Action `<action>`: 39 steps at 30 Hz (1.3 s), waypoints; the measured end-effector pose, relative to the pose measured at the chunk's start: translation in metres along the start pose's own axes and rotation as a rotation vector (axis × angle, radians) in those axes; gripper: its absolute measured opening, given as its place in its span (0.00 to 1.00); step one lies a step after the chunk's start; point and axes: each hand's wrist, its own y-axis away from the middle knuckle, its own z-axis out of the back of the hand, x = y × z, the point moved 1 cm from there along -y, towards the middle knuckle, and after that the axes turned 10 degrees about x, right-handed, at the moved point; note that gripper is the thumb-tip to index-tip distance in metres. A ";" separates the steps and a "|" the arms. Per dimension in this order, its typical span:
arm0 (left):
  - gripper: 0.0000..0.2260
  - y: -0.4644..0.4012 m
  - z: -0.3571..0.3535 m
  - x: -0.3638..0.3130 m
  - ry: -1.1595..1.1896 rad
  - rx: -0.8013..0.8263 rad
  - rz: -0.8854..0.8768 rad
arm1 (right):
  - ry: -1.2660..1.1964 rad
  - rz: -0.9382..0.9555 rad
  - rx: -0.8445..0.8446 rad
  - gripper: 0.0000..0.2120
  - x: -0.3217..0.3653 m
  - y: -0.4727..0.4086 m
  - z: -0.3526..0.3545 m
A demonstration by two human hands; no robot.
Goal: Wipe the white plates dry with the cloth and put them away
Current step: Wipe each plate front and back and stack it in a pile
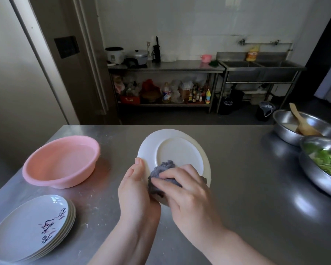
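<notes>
My left hand (136,188) holds a white plate (178,148) by its near left rim, thumb on the edge. The plate is tilted up over the steel table, its underside with the foot ring facing me. My right hand (183,190) grips a bunched grey-blue cloth (164,169) and presses it against the plate's lower part. At the table's near left corner lies a stack of several white plates (33,228) with dark and pink brush marks on the top one.
A pink plastic basin (61,161) stands to the left on the steel table (246,188). At the right edge are a steel bowl with a wooden spatula (302,127) and a steel bowl of greens (323,163). Beyond the table are a shelf unit and sinks.
</notes>
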 end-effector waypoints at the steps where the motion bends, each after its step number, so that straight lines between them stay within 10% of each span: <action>1: 0.14 -0.001 -0.001 -0.003 0.016 0.010 0.029 | 0.022 0.027 -0.010 0.13 -0.003 0.004 0.000; 15: 0.16 -0.010 0.013 -0.011 0.007 0.099 -0.045 | -0.413 -0.527 -0.199 0.13 -0.081 -0.003 0.047; 25: 0.09 -0.009 0.019 -0.017 -0.259 0.231 -0.080 | -0.428 -0.584 -0.139 0.12 -0.085 -0.021 0.058; 33: 0.06 0.004 0.009 0.000 -0.345 0.239 -0.205 | -0.143 -0.179 0.012 0.11 -0.032 -0.049 0.043; 39: 0.08 0.001 0.018 -0.018 -0.213 0.174 -0.254 | -0.374 -0.585 -0.068 0.11 -0.076 -0.024 0.053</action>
